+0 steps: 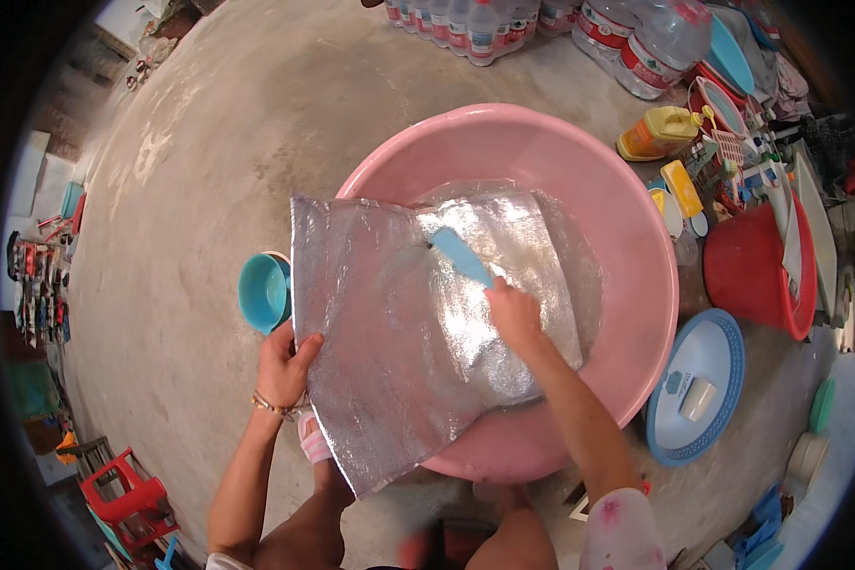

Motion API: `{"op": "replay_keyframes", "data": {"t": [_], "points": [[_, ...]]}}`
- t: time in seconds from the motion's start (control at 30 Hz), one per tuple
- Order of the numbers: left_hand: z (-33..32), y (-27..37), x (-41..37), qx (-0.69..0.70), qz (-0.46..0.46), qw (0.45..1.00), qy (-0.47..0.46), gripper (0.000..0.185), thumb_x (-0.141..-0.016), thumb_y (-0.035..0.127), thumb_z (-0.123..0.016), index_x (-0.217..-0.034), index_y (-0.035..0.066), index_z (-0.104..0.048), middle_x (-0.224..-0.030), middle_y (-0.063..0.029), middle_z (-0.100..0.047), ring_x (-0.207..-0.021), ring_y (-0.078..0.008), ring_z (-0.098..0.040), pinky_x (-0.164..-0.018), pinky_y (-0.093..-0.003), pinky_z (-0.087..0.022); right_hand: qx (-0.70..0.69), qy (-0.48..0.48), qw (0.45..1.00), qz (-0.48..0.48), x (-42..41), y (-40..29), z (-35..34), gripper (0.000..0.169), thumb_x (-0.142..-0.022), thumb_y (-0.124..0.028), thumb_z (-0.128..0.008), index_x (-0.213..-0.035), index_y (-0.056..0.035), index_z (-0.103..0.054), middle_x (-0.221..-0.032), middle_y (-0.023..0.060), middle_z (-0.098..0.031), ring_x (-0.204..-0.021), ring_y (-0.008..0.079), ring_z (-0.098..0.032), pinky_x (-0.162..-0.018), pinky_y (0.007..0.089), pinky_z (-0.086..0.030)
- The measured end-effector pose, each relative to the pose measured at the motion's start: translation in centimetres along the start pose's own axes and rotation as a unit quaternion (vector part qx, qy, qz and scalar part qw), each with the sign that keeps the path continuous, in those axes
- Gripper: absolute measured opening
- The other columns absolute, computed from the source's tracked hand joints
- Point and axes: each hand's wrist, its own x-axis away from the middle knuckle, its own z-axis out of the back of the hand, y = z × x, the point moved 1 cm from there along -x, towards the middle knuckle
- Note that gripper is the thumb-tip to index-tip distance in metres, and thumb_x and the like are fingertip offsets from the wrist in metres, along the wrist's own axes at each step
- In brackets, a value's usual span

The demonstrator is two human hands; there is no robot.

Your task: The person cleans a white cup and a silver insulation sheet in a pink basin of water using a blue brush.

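A silvery foil sheet (pixel 377 313) lies across the left rim of a large pink plastic basin (pixel 627 285). Its right part rests inside, where shallow water shows around it. My left hand (pixel 285 367) grips the sheet's left edge, thumb on top, outside the basin. My right hand (pixel 514 313) holds the handle of a light-blue scrubbing brush (pixel 463 256). The brush's flat head lies against the sheet near the basin's middle; its underside is hidden. A turquoise dipper (pixel 262 292) stands on the floor just left of the sheet, partly covered by it.
On the concrete floor (pixel 206 178) to the right are a blue tray (pixel 730 385) holding a white block (pixel 698 399), a red bucket (pixel 748 263) and a yellow jug (pixel 655 133). Bottled water packs (pixel 463 28) stand at the far side. A red stool (pixel 125 491) is at lower left.
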Motion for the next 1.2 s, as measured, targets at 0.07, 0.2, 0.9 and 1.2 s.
{"op": "replay_keyframes", "data": {"t": [0.07,0.2,0.9,1.2], "points": [[-0.3,-0.4,0.9,0.083,0.045,0.995,0.016,0.020,-0.080,0.006,-0.056,-0.098,-0.004,-0.059,-0.081,-0.0041,-0.061,-0.071,-0.0077,-0.052,-0.064,-0.0234,-0.043,0.056,0.022,0.997,-0.041,-1.4,1.5,1.6,0.027,-0.090,-0.028,-0.044,-0.089,-0.0011,-0.050,-0.070,0.0159,-0.062,-0.065,0.0325,-0.062,-0.056,0.0434,-0.049],[-0.3,-0.4,1.9,0.007,0.043,0.999,0.019,0.016,-0.082,0.006,-0.056,-0.095,-0.003,-0.059,-0.084,-0.0022,-0.062,-0.073,-0.0076,-0.053,-0.065,-0.0236,-0.043,-0.026,0.084,0.985,-0.149,-1.8,2.3,2.6,0.029,-0.090,-0.027,-0.043,-0.090,0.0008,-0.050,-0.070,0.0185,-0.061,-0.067,0.0357,-0.061,-0.059,0.0457,-0.047],[-1.4,-1.2,2.8,0.150,-0.005,0.979,0.141,0.012,-0.084,0.008,-0.056,-0.090,-0.001,-0.058,-0.068,0.0061,-0.049,-0.061,-0.0017,-0.038,-0.054,-0.0178,-0.031,-0.120,0.089,0.987,-0.055,2.6,1.0,2.6,0.026,-0.091,-0.024,-0.040,-0.092,0.0017,-0.045,-0.067,0.0229,-0.057,-0.062,0.0410,-0.057,-0.055,0.0493,-0.043],[-1.0,-1.4,2.2,0.159,-0.006,0.977,0.139,0.012,-0.084,0.006,-0.054,-0.093,-0.001,-0.058,-0.074,0.0052,-0.052,-0.064,-0.0026,-0.041,-0.058,-0.0178,-0.033,0.019,-0.009,0.999,-0.031,0.9,4.4,1.3,0.020,-0.088,-0.018,-0.043,-0.094,0.0008,-0.046,-0.078,0.0196,-0.059,-0.074,0.0359,-0.060,-0.061,0.0466,-0.046]]}}
